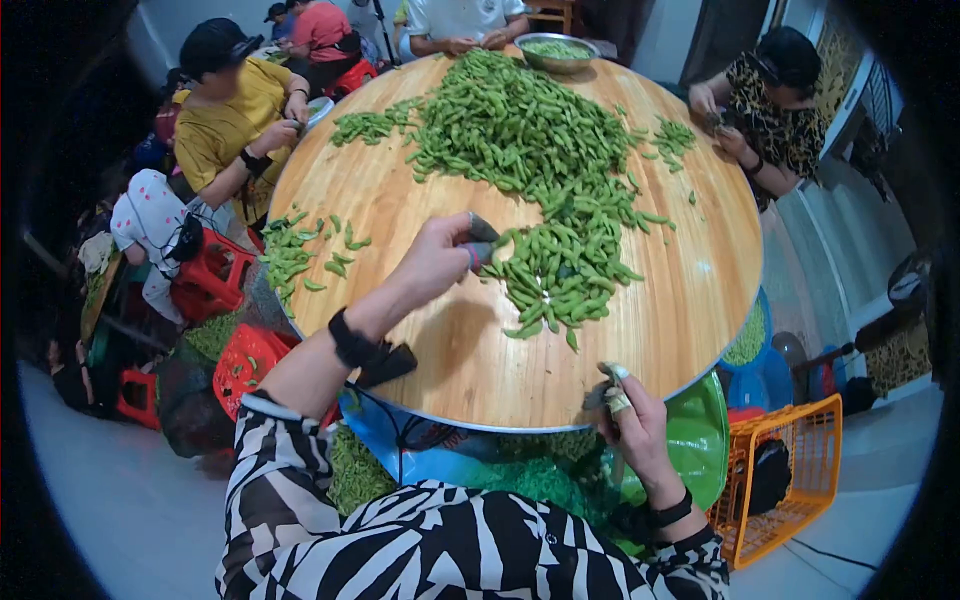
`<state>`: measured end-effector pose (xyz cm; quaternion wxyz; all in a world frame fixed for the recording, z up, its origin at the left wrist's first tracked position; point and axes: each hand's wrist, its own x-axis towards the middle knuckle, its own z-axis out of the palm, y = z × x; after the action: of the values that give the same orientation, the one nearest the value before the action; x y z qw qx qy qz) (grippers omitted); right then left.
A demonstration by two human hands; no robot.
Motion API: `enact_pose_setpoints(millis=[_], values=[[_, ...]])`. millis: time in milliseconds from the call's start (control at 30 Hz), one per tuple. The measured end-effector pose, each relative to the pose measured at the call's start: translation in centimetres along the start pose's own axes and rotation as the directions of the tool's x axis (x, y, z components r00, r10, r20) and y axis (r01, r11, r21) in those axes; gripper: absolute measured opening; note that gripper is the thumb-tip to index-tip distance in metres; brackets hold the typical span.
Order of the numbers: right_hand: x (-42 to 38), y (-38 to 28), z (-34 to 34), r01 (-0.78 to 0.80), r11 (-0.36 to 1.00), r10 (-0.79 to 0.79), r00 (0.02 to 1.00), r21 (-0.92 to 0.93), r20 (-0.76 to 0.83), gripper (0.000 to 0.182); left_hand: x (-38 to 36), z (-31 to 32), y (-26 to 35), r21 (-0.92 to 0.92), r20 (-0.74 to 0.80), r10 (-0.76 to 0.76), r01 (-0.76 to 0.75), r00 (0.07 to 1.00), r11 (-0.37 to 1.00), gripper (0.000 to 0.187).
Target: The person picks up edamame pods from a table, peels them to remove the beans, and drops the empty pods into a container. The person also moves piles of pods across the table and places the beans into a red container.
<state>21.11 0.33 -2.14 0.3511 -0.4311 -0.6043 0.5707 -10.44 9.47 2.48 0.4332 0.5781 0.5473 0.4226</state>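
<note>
My left hand (440, 262) reaches over the wooden table to the near left edge of a pile of green soybean pods (565, 265). Dark covers sit on its fingertips, one with a red band. The fingers are pinched together against a pod (503, 238) at the pile's edge. By the table's front edge is my right hand (635, 425), its fingers pressed together and wearing wraps and dark covers. Whatever lies between those fingers is too small to make out. Both wrists wear black bands.
The round table (400, 370) carries the main heap (510, 120), with loose pods (290, 250) at left. A metal bowl (557, 55) stands at the far edge. Co-workers sit left, right and opposite. An orange crate (790, 480) and green basin (700, 440) stand at lower right.
</note>
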Motion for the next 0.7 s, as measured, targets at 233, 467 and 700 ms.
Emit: enact_pose_setpoints(millis=[233, 467, 700], values=[[-1.8, -3.0, 1.7, -0.043, 0.959, 0.007, 0.992, 0.282, 0.125, 0.042, -8.3, 8.8, 1.3, -0.321, 0.36, -0.03, 0.154, 0.932, 0.935, 0.021], [-3.2, -2.3, 1.8, -0.025, 0.956, -0.001, 0.996, 0.294, 0.089, 0.047, -9.7, 11.1, 1.1, -0.385, 0.396, 0.01, 0.157, 0.918, 0.909, 0.022], [-3.4, -2.1, 1.7, -0.076, 0.932, 0.032, 0.991, 0.355, 0.126, 0.045, -10.0, 11.5, 0.7, -0.34, 0.371, 0.046, 0.089, 0.927, 0.936, 0.021]])
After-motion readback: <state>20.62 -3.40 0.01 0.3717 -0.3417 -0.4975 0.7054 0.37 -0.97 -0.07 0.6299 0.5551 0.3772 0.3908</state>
